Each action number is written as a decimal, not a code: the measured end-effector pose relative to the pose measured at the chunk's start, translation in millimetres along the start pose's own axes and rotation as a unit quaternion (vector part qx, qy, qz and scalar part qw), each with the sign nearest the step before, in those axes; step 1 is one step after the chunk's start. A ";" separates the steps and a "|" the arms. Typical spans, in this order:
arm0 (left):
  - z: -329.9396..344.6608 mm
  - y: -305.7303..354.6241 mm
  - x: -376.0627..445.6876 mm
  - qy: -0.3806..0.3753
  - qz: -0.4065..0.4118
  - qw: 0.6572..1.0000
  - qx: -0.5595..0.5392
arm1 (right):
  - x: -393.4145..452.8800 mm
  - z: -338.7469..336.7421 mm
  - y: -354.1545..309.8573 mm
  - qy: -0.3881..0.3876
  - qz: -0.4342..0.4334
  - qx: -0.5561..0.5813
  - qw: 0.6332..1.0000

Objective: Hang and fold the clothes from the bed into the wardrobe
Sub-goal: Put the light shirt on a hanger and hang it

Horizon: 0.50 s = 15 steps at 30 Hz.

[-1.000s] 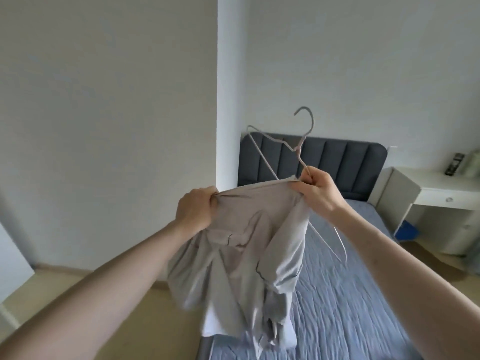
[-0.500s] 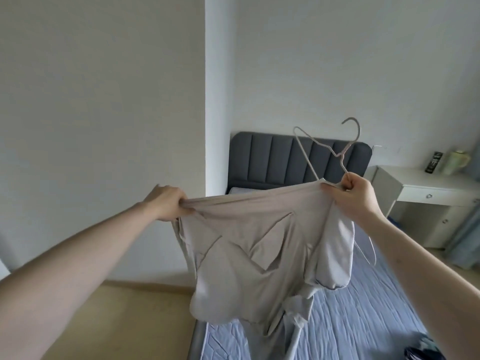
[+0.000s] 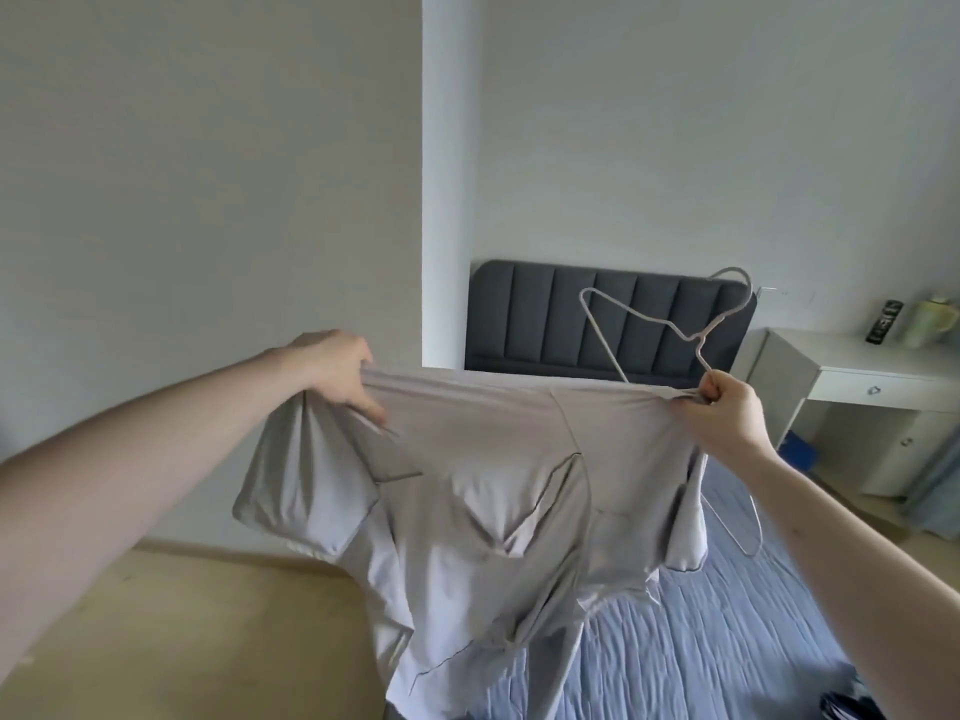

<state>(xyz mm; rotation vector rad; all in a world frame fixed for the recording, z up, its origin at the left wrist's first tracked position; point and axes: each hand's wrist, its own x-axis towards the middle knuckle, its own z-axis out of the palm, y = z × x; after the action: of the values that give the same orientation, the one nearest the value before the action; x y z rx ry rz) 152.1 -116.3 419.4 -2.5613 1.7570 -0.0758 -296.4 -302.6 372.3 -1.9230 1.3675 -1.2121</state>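
The shirt [image 3: 467, 511] hides the middle of the hanger [image 3: 670, 324] and your view of the bed's [image 3: 727, 641] near corner. Its hem runs off the bottom edge. The small items [image 3: 885, 322] on the counter [image 3: 852, 356] are too blurred to identify.

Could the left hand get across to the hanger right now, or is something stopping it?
Probably not yet. The left hand grips one end of the shirt, stretched taut to the right hand, which holds the other end and the hanger. The space between is open, but reaching over would slacken the shirt.
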 end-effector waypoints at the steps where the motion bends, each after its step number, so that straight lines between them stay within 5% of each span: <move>1: 7.4 -8.1 -2.2 -0.033 -0.011 0.999 0.031 | -1.0 2.0 -1.1 0.005 0.001 0.003 1.000; 4: 31.0 -33.1 -9.8 -0.072 -0.064 0.995 -0.020 | -2.7 8.9 0.9 0.013 0.011 0.003 1.000; 7: 50.4 -40.1 -18.3 -0.096 -0.113 0.959 -0.241 | -6.8 17.5 6.8 0.000 0.022 -0.047 0.999; 9: 47.6 -28.5 -18.8 -0.032 -0.112 0.939 -0.325 | -10.1 24.4 14.1 -0.005 0.023 -0.085 0.996; 15: -25.8 39.0 -19.6 0.145 -0.014 0.942 -0.301 | -27.7 59.2 14.1 -0.043 0.016 -0.192 0.980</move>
<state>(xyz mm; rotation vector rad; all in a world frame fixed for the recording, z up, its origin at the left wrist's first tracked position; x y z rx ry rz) 107.2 -112.1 442.6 -3.1320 2.1155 0.1105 -255.1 -288.7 321.7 -2.1689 1.6731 -0.8838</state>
